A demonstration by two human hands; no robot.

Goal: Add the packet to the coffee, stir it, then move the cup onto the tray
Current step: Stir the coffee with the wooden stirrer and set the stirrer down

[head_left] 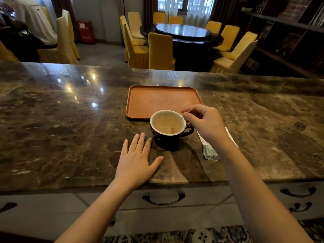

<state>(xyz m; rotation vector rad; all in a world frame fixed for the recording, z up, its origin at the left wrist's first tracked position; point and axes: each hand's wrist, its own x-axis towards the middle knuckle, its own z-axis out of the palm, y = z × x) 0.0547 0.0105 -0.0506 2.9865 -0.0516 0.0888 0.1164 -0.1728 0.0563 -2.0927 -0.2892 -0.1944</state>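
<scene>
A dark cup [171, 137] with a white inside holds light brown coffee and stands on the marble counter, just in front of the orange tray [157, 100]. My right hand [205, 123] pinches a thin wooden stir stick [178, 122] whose lower end dips into the coffee. My left hand [138, 158] lies flat on the counter, fingers spread, just left of the cup and not touching it. A torn grey-white packet [210, 151] lies on the counter to the right of the cup, partly under my right wrist.
The brown marble counter [70, 128] stretches wide to both sides. Drawers with dark handles [164, 197] sit below its front edge. Beyond the counter are yellow-covered chairs [161, 51], a dark round table [182, 30] and a seated person [31, 23] at far left.
</scene>
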